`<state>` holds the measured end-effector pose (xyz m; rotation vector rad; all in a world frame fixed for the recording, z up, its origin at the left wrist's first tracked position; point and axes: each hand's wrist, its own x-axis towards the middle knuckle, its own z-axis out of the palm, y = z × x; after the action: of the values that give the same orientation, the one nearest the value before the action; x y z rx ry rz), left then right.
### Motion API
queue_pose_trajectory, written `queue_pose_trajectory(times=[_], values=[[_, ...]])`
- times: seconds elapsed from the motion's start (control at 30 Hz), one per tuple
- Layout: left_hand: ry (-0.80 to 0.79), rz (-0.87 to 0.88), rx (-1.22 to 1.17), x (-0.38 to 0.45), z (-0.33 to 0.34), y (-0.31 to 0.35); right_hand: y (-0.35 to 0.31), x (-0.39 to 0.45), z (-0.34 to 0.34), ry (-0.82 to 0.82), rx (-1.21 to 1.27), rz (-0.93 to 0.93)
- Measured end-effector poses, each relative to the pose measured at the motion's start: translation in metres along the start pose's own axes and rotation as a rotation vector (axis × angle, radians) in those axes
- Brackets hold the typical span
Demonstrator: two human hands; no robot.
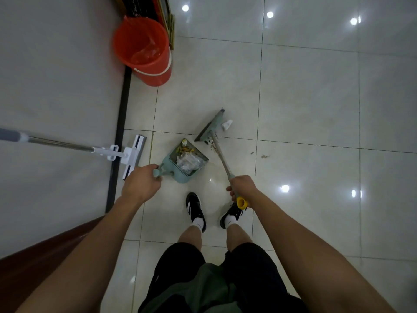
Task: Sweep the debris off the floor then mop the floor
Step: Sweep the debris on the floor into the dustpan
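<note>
Both arms reach forward and down. The left hand (141, 181) grips the handle of the dustpan (185, 163), which holds debris and rests on the floor (304, 98). The right hand (241, 187) grips the broom (211, 128) handle; its head is ahead, beside a white scrap (227, 124). The mop (133, 155) leans at the left.

Glossy pale tiled floor (304, 98), red bucket (144, 53), crumpled paper (227, 124), crumb specks (264, 156), mop head (135, 156) on it
</note>
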<state>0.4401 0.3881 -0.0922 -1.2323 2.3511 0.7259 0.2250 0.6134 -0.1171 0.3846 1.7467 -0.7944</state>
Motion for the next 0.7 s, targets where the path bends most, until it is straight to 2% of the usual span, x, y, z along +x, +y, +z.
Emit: queue_pose_trajectory(times=[0.17, 0.27, 0.5, 0.7], values=[[-0.066, -0.019, -0.047, 0.003, 0.0, 0.009, 0.025, 0.001, -0.013, 0.054, -0.33, -0.01], [-0.094, -0.014, 0.028, 0.001, 0.007, 0.019, 0.04, 0.001, -0.023, 0.085, -0.51, -0.05], [0.007, -0.021, -0.151, -0.006, 0.021, 0.03, 0.063, -0.009, -0.031, 0.131, -0.427, -0.189], [0.058, -0.033, -0.211, -0.025, 0.032, 0.024, 0.044, -0.014, -0.027, 0.148, -0.346, -0.252]])
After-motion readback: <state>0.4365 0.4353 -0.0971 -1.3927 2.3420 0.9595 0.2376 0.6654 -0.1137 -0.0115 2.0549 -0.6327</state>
